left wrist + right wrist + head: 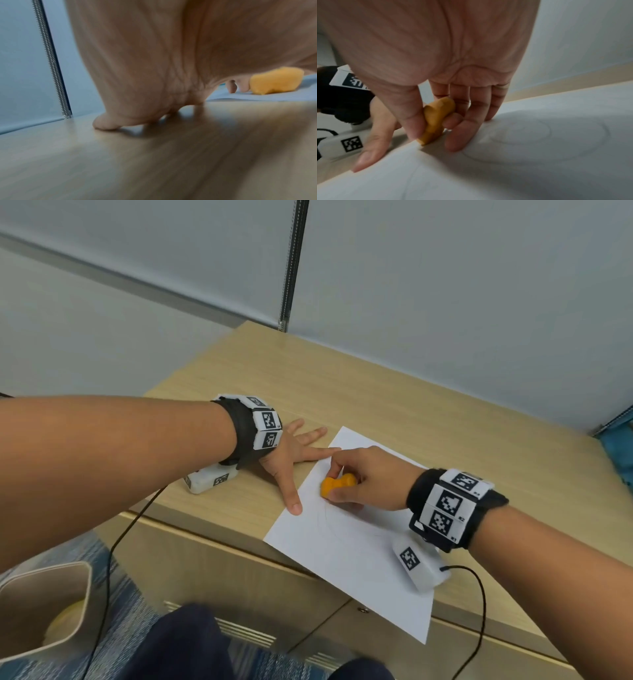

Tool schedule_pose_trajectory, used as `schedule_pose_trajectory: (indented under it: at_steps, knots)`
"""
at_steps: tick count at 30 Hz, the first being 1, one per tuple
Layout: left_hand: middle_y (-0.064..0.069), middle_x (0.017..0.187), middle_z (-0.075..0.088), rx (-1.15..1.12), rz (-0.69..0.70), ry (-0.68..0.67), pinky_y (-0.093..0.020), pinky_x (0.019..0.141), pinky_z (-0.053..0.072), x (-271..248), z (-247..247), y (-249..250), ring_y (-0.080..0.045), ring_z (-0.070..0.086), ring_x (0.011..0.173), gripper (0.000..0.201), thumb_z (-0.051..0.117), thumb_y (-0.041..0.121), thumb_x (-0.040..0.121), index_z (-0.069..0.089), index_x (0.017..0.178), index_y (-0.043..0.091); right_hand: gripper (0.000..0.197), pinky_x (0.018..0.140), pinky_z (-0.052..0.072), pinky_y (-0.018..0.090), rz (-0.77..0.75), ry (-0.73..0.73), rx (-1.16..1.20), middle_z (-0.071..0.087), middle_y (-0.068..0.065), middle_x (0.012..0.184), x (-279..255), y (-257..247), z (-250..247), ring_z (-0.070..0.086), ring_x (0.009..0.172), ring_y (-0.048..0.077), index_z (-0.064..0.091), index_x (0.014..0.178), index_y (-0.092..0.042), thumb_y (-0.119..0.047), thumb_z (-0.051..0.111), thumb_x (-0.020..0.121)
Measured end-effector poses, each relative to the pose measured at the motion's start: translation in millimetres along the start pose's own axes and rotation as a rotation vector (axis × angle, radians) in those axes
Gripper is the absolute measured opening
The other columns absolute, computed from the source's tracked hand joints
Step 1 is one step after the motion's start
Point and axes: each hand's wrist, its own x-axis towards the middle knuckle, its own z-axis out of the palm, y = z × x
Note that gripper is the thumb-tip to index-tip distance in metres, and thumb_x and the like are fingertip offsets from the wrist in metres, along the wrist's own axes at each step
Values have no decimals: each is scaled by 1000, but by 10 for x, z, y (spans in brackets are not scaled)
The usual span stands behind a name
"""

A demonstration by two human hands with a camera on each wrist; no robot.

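Observation:
A white sheet of paper (356, 556) lies on the wooden cabinet top (376, 392), with faint pencil curves (530, 135) drawn on it. My right hand (366, 477) pinches an orange eraser (337, 485) between thumb and fingers, its lower end pressed on the paper near the left edge. The eraser (436, 119) shows close up in the right wrist view, and the eraser (276, 81) shows at the right of the left wrist view. My left hand (294, 460) lies flat with fingers spread, thumb and forefinger touching the paper's left edge.
The paper overhangs the cabinet's front edge (239, 546). Cables (113, 542) run from both wrist units down past the front. A beige bin (44, 607) stands on the floor at lower left. A grey wall with a metal strip (293, 265) rises behind.

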Motion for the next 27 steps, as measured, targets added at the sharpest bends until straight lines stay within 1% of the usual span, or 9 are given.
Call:
schedule_pose_trajectory:
  at_steps: [3, 5, 9, 15, 16, 20, 22, 25, 27]
  knots:
    - [14, 156, -39, -46, 36, -17, -66, 112, -8, -79, -48, -102, -26, -33, 145, 115, 67, 77, 70, -18, 146, 60, 18, 79, 53, 35, 2, 20, -9, 64, -13, 80, -25, 21, 57, 64, 78, 12, 60, 97, -32, -42, 73, 89]
    - [13, 158, -35, -72, 54, -34, -62, 114, -8, -111, -80, -173, -24, -29, 147, 96, 59, 67, 86, -13, 149, 57, 18, 77, 52, 35, 12, 38, -11, 66, -10, 82, -33, 28, 73, 63, 79, 11, 59, 96, -33, -44, 72, 89]
    - [10, 158, -36, -69, 23, -28, -64, 113, -8, -71, -58, -82, -28, -29, 147, 90, 56, 53, 94, -15, 150, 54, 18, 73, 50, 31, 10, 53, 17, 64, -12, 82, -44, 26, 83, 63, 74, 9, 60, 97, -31, -42, 72, 90]
    - [13, 157, -37, -57, -23, 19, -67, 111, -8, -15, 43, -5, -28, -31, 146, 84, 42, 74, 90, -18, 146, 59, 17, 76, 57, 35, 8, 58, 72, 70, -6, 82, -45, 49, 118, 71, 68, 12, 61, 97, -31, -41, 72, 89]
    - [13, 158, -36, -73, -25, 21, -67, 110, -9, -14, 40, 5, -28, -30, 147, 80, 41, 72, 91, -16, 147, 59, 17, 77, 58, 37, 7, 61, 77, 71, -5, 81, -43, 56, 122, 71, 67, 12, 61, 97, -31, -40, 72, 89]
    - [12, 162, -26, -279, 23, 28, -64, 110, -14, -9, 0, -17, -25, -25, 149, 71, 44, 34, 100, -1, 150, 57, 19, 80, 57, 38, 14, 59, 60, 66, -10, 86, -37, 57, 119, 70, 75, 15, 61, 99, -31, -43, 72, 90]
    - [13, 163, -24, -326, 41, 35, -62, 110, -16, -13, -5, -31, -24, -24, 150, 69, 41, 28, 102, 1, 150, 57, 19, 82, 58, 41, 17, 60, 59, 66, -9, 87, -37, 58, 123, 70, 76, 15, 61, 98, -32, -43, 72, 89]
    - [13, 161, -28, -231, 18, 55, -65, 109, -15, 3, 25, -10, -26, -27, 148, 67, 41, 50, 101, -4, 150, 57, 17, 80, 58, 40, 16, 67, 61, 66, -9, 86, -40, 58, 126, 70, 74, 15, 59, 94, -35, -43, 73, 89]
    - [14, 159, -33, -177, 9, 38, -67, 108, -15, 17, 40, -31, -26, -31, 147, 80, 45, 69, 92, -11, 148, 60, 17, 77, 58, 38, 11, 66, 64, 67, -8, 85, -43, 54, 127, 70, 72, 15, 60, 95, -34, -43, 73, 89]
